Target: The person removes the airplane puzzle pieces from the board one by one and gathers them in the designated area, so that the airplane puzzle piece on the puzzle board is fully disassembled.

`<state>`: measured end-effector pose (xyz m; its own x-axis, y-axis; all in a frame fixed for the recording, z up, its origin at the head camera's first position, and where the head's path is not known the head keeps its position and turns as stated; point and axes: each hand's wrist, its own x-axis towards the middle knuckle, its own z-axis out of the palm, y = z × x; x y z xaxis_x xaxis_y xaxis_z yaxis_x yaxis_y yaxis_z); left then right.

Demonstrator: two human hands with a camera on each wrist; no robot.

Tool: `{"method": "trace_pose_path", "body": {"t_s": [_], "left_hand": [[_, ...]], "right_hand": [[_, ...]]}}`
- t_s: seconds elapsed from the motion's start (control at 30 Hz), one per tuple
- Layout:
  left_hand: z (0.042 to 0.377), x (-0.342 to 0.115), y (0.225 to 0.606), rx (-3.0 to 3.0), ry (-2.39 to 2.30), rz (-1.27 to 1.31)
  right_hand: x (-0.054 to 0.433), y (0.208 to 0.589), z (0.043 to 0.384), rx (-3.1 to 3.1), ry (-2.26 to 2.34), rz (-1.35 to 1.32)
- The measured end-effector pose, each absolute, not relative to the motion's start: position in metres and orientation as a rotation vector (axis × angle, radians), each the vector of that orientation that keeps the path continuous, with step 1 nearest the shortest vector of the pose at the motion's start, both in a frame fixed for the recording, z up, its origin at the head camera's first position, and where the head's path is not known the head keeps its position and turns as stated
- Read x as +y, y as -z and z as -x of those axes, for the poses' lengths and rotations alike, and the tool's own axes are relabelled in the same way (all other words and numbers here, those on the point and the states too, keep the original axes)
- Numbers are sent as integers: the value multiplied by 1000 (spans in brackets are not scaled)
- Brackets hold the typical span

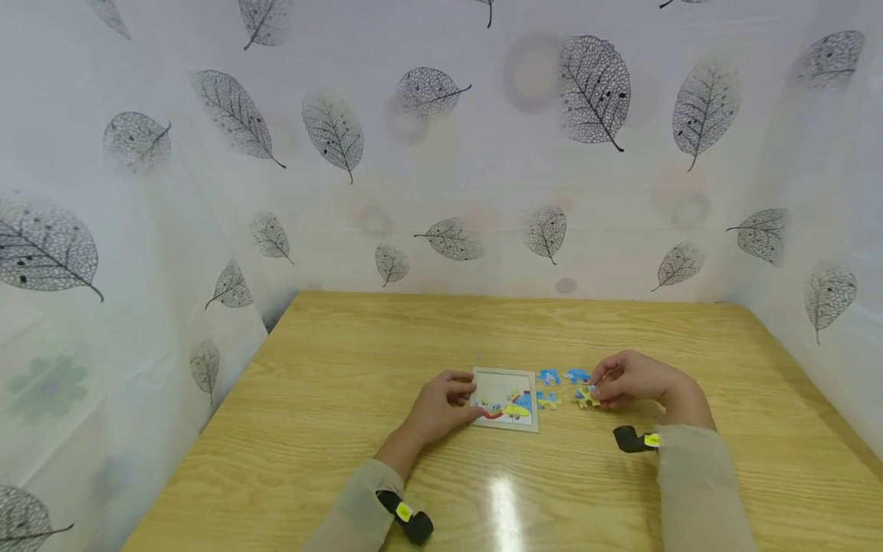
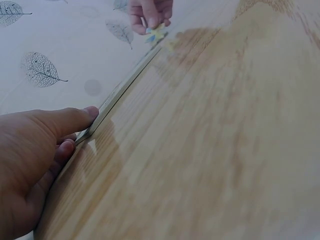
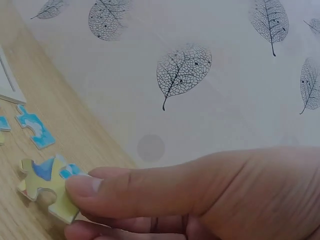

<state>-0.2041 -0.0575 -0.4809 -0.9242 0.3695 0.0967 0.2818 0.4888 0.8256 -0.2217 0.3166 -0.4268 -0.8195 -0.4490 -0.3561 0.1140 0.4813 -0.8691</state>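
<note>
A square puzzle tray [image 1: 500, 386] lies on the table, with red, yellow and blue pieces fitted along its lower part. My left hand [image 1: 441, 402] holds its left side, thumb near the lower corner; in the left wrist view the thumb rests at the tray's edge [image 2: 120, 92]. To the right, my right hand [image 1: 633, 377] pinches a yellow jigsaw piece [image 3: 44, 180] with a blue patch between thumb and fingers, close over the table. Beside the tray lie two blue jigsaw pieces [image 1: 549, 376] and a yellow-and-blue jigsaw piece [image 1: 547, 400].
The wooden table [image 1: 359, 345] has a glossy light reflection near its front. A white curtain [image 1: 476, 176] with grey leaf prints hangs behind and along both sides. Black cameras [image 1: 416, 529] are strapped on both sleeves.
</note>
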Motion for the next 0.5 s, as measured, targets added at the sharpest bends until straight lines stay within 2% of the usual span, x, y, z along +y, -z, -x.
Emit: {"method": "trace_pose_path", "body": {"t_s": [0.5], "left_hand": [[205, -58, 481, 2618, -1445, -571]], "right_hand": [[301, 430, 226, 2290, 1231, 216]]}}
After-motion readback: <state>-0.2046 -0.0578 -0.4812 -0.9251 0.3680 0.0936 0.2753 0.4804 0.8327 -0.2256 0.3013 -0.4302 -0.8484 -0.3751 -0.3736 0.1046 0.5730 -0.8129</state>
